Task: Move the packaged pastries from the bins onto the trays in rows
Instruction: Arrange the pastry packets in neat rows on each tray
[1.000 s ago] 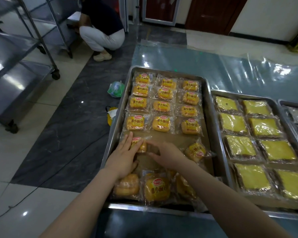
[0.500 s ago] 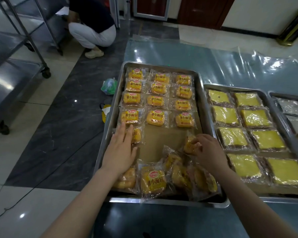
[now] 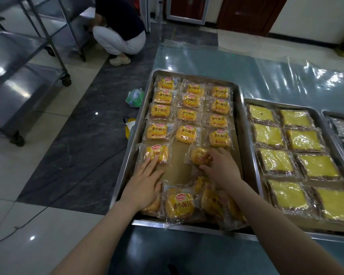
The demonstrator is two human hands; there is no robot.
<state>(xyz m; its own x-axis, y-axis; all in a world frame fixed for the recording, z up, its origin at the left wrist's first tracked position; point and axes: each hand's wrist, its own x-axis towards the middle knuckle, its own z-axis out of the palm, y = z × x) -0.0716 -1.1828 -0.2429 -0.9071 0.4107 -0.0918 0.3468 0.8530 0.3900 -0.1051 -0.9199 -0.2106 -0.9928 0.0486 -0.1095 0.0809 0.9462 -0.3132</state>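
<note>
1. The packaged bun [image 3: 199,155] now being placed sits on the fifth row of the steel tray [image 3: 127,165], roughly mid-to-right, with its print side not facing up. The right hand [image 3: 220,167] curls fingers and thumb round its near side, pinching wrapper and bun together.
2. Handling judgement: light, soft bread in slick, crinkly film. The film will slide over the bun and over neighbouring wrappers, so we would hold across the body of the bun, not by the sealed edges. Use light pressure, as a hard squeeze would dent it.
3. The left hand [image 3: 145,185] lies flat with its fingers straight. The fingertips rest on the near edge of the fifth-row packet [image 3: 157,153] at the left end, apparently steadying it.
4. A bare slot shows between these two packets, so the row is unfinished.
5. Beyond them lie four filled rows [image 3: 187,115] of three, labels up and fairly square.
6. At the near end is a loose heap [image 3: 180,204] of the same buns, overlapping and tilted. We judge them to be stock awaiting placement.
7. To the right, just beside, a second tray [image 3: 282,106] holds wrapped square cakes [image 3: 304,140] in two columns.
8. Both trays rest on a bench [image 3: 187,253] under a clear plastic sheet [image 3: 276,80].
</note>
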